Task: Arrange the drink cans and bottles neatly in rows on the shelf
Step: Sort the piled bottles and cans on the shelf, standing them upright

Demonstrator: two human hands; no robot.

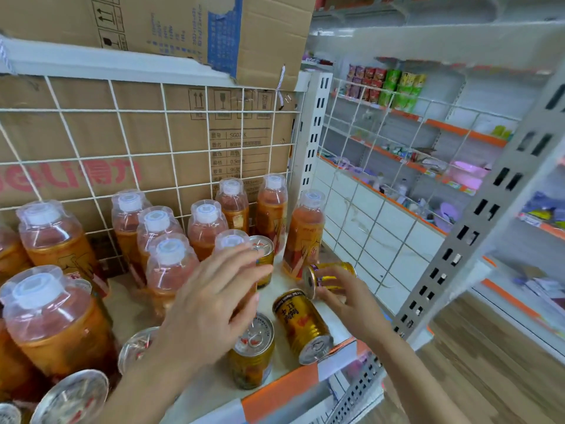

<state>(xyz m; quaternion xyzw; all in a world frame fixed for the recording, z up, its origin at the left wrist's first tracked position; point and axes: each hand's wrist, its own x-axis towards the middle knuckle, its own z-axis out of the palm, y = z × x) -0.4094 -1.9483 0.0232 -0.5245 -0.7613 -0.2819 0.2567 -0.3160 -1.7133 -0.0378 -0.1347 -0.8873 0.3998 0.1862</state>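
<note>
Just below your left hand (211, 304) an upright gold can (251, 351) stands at the shelf (305, 379) edge; your fingers are spread loosely over a bottle, gripping nothing as far as the blur allows. Beside them a toppled can (302, 325) lies loose. Your right hand (351, 298) is clamped on a sideways can (328, 278): turn it upright and set it behind the others. Beyond your fingertips stand the tea bottles (208, 228).

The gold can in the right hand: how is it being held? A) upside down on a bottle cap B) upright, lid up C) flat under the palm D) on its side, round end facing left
D: the right hand grips the gold can lying sideways, its round end turned toward the left.
</note>
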